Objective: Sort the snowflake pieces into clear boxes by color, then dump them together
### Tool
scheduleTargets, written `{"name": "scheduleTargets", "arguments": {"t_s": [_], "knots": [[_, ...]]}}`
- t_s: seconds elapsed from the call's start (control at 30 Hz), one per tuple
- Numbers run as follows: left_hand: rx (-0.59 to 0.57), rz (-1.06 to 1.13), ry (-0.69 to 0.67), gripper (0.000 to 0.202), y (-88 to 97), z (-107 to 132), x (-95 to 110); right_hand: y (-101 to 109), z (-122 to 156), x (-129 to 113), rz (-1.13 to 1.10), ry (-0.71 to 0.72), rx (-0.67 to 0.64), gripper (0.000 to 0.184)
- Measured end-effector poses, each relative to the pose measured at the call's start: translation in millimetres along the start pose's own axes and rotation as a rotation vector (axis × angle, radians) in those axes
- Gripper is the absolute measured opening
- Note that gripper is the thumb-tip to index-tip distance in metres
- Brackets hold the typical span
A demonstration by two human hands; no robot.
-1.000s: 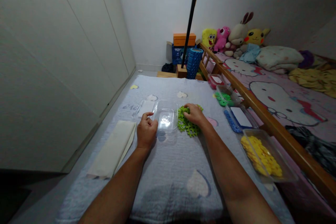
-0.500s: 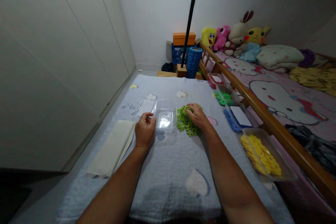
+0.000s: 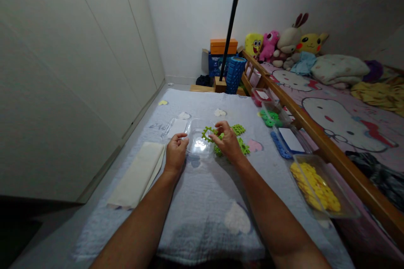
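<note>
My right hand [image 3: 227, 141] pinches a light green toothed ring piece [image 3: 207, 134], holding it over the right side of a clear plastic box [image 3: 199, 151]. Beneath and beyond that hand lies a loose pile of light green toothed pieces [image 3: 239, 129], partly covered by the fingers. My left hand [image 3: 176, 151] is closed at the box's left rim, thumb and fingers against the edge. Behind the left hand is a clear lid [image 3: 168, 129] with a white label. No green piece can be made out in the box.
A folded cream cloth [image 3: 135, 176] lies left on the cloth-covered table [image 3: 195, 214]. Along the right edge stand boxes of yellow pieces [image 3: 315, 189], blue pieces [image 3: 280, 145], green pieces [image 3: 269, 117] and red pieces [image 3: 259, 97], beside a wooden bed rail [image 3: 303, 126].
My right hand has come off the pile and moved left with one green ring piece. The pile has spread apart somewhat. My left hand stays at the box's rim.
</note>
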State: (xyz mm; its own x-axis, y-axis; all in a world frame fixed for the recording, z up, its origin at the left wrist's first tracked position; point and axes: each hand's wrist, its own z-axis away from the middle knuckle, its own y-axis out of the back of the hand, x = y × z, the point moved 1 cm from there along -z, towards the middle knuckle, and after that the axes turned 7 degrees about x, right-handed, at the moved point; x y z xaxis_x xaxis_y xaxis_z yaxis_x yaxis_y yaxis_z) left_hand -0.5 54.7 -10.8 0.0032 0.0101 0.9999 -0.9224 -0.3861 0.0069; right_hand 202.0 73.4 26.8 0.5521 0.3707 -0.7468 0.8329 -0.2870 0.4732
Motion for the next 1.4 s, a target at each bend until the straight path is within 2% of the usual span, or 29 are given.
{"name": "scheduleTargets", "arguments": {"t_s": [0.1,0.23,0.4,0.57,0.73,0.97,1.13,1.3,1.4], "knots": [[-0.011,0.011,0.015,0.041,-0.2,3,2,-10,4,-11,0.155,0.070,-0.134,0.014],[-0.016,-0.024,-0.005,0.039,-0.1,6,6,-17,8,-17,0.310,0.085,-0.293,0.005],[-0.014,-0.062,-0.029,0.037,-0.3,6,7,-19,10,-18,0.392,0.112,-0.378,0.016],[-0.013,-0.075,-0.033,0.037,-0.3,6,5,-17,13,-17,0.458,0.181,-0.339,0.020],[-0.010,-0.080,-0.045,0.036,-0.3,5,3,-13,10,-12,0.480,0.188,-0.284,0.021],[0.005,-0.107,-0.050,0.035,0.4,6,5,13,-6,20,0.523,0.013,-0.031,0.022],[0.007,-0.115,-0.053,0.035,0.1,6,6,17,-3,42,0.649,-0.067,-0.088,0.021],[0.015,-0.119,-0.066,0.033,0.5,6,7,13,0,46,0.727,-0.084,-0.161,0.021],[0.016,-0.124,-0.069,0.033,0.8,7,8,14,-2,46,0.713,-0.097,-0.136,0.019]]}}
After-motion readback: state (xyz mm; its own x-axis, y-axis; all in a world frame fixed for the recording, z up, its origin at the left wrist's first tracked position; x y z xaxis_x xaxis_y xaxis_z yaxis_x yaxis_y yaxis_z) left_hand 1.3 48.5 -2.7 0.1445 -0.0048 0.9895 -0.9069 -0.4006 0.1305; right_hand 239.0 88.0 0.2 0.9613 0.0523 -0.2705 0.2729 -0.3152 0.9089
